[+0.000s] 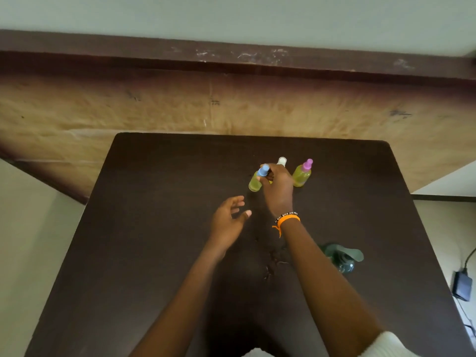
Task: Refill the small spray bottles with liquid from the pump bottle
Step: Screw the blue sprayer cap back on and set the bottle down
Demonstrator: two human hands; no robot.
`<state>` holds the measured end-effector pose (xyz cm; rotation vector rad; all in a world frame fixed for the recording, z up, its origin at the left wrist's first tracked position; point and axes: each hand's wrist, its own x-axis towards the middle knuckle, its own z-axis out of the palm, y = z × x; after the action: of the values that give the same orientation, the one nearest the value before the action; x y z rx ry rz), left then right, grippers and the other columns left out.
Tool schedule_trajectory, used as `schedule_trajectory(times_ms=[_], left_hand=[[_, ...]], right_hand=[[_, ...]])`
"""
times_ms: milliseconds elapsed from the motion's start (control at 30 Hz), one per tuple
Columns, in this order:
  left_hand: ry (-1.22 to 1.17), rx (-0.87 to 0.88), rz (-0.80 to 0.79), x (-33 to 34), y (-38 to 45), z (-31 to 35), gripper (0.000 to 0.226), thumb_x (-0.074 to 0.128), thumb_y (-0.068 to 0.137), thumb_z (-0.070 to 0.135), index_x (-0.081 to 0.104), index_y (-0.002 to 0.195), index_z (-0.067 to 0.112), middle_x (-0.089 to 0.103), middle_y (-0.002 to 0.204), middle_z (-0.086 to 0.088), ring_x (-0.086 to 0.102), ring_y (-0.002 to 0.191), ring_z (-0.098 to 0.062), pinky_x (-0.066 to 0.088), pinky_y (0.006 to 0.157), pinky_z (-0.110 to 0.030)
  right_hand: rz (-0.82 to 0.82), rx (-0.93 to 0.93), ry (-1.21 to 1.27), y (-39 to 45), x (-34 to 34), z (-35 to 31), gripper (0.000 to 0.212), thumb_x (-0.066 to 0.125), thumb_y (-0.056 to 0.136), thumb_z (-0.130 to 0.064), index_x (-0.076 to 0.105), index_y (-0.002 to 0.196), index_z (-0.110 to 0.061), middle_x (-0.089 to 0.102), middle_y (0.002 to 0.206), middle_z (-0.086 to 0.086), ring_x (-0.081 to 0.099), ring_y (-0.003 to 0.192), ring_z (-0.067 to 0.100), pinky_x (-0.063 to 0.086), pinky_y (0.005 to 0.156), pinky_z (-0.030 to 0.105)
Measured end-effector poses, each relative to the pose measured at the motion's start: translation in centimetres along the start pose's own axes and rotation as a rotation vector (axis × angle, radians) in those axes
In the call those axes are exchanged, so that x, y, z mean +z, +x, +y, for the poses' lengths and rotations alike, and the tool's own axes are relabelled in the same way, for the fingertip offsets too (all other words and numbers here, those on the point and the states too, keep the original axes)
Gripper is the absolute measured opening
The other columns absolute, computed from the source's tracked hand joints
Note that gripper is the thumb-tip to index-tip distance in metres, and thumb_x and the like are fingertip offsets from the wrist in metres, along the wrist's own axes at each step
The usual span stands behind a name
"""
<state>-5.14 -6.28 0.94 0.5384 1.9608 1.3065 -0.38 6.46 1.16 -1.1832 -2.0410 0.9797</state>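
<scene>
Dark brown table (159, 253), seen from above; a worn tan wall panel behind its far edge.

Left hand (228, 220) hovers over the table's middle, palm turned inward, fingers spread and relaxed — it grasps nothing and touches nothing.

Just right of it, further back: the blue-capped spray bottle (257, 177), yellow-green liquid inside, tilted so its cap leans right. The right hand (278, 189) reaches forward over it, fingers curled at the bottle's neck just below the cap, gripping it. Orange band and a beaded bracelet (288, 218) on that wrist.

Behind the right hand's knuckles a white-capped bottle (282, 161) shows only its top; the body is hidden, so whether the hand touches it cannot be told.

Further right, apart from the hand, the pink-capped spray bottle (302, 173) stands upright, also holding yellow-green liquid.

Nearer the person, right of the right forearm, the green pump bottle (343, 256) stands on the table — seen from its top, spout pointing right. A few wet spots (273, 266) lie on the tabletop left of the forearm.

Off the table's right edge, a dark adapter with cable (461, 286) on the floor.
</scene>
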Motion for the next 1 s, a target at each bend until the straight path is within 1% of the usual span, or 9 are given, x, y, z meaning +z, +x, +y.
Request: schedule_trajectory(times_ms=[100,167,300,433,533,700,800,900,1000], left_hand=[[-0.018,-0.035,0.004,-0.2,0.7,-0.7,0.036,0.062,0.085,0.006,0.055,0.120,0.010,0.060,0.117,-0.004,0.054,0.102,-0.012,0.040,0.085,-0.018],[-0.028,-0.046,0.016,-0.3,1.2,-1.1,0.035,0.061,0.085,0.004,0.055,0.119,0.009,0.060,0.116,-0.005,0.055,0.101,-0.013,0.041,0.083,-0.017],[-0.039,-0.055,0.028,-0.2,1.9,-1.5,0.032,0.058,0.086,0.001,0.056,0.117,0.007,0.061,0.113,-0.006,0.055,0.097,-0.012,0.042,0.075,-0.004],[-0.052,-0.058,0.028,0.0,2.1,-1.8,0.030,0.056,0.088,-0.001,0.056,0.117,0.007,0.060,0.112,-0.007,0.055,0.097,-0.012,0.042,0.074,-0.001],[-0.051,-0.069,0.012,0.3,2.0,-1.6,0.031,0.055,0.089,0.001,0.056,0.118,0.009,0.059,0.108,0.000,0.054,0.097,-0.008,0.041,0.072,0.001],[-0.061,-0.065,0.002,0.4,1.5,-1.2,0.030,0.055,0.089,0.003,0.056,0.118,0.012,0.058,0.108,0.003,0.055,0.101,-0.009,0.042,0.076,-0.005],[-0.071,-0.043,0.005,0.5,1.1,-1.0,0.030,0.055,0.089,0.002,0.056,0.117,0.012,0.059,0.108,0.001,0.056,0.096,-0.005,0.042,0.079,-0.008],[-0.074,-0.012,-0.007,0.9,0.3,-0.7,0.030,0.054,0.088,0.001,0.056,0.116,0.011,0.059,0.105,0.001,0.056,0.088,0.003,0.043,0.078,-0.004],[-0.066,0.010,-0.037,1.5,-0.8,-0.5,0.029,0.053,0.089,0.001,0.057,0.115,0.012,0.060,0.104,0.004,0.056,0.089,0.004,0.043,0.077,-0.003]], right_hand=[[-0.007,-0.017,-0.037,1.3,1.7,0.5,0.025,0.061,0.073,0.014,0.067,0.095,0.004,0.067,0.093,0.017,0.063,0.088,0.033,0.046,0.095,0.052],[-0.016,-0.022,-0.054,1.9,2.4,0.7,0.025,0.060,0.071,0.014,0.067,0.093,0.003,0.066,0.092,0.017,0.063,0.088,0.034,0.045,0.095,0.055],[-0.029,-0.036,-0.105,2.7,3.4,1.1,0.022,0.058,0.071,0.010,0.067,0.089,0.003,0.066,0.089,0.017,0.062,0.086,0.034,0.041,0.098,0.061],[-0.028,-0.047,-0.164,2.7,3.8,1.1,0.022,0.061,0.075,0.007,0.069,0.095,0.002,0.067,0.092,0.018,0.063,0.089,0.034,0.045,0.095,0.053],[-0.011,-0.073,-0.213,2.6,3.9,1.1,0.021,0.064,0.078,0.004,0.068,0.099,0.003,0.067,0.093,0.019,0.063,0.089,0.036,0.048,0.090,0.047],[0.009,-0.065,-0.227,2.4,3.5,0.7,0.023,0.065,0.081,-0.002,0.068,0.104,0.000,0.067,0.095,0.017,0.062,0.092,0.033,0.045,0.081,0.035],[0.064,-0.100,-0.208,1.3,2.6,0.6,0.028,0.066,0.079,0.001,0.067,0.107,0.002,0.068,0.097,0.018,0.062,0.094,0.035,0.047,0.083,0.036],[0.082,-0.145,-0.165,-1.2,0.8,0.6,0.036,0.070,0.076,0.002,0.066,0.111,0.004,0.068,0.102,0.020,0.063,0.094,0.038,0.052,0.083,0.043],[0.051,-0.204,-0.130,-4.8,-1.3,0.9,0.034,0.070,0.076,-0.001,0.067,0.110,0.001,0.068,0.102,0.015,0.063,0.091,0.033,0.053,0.080,0.039]])
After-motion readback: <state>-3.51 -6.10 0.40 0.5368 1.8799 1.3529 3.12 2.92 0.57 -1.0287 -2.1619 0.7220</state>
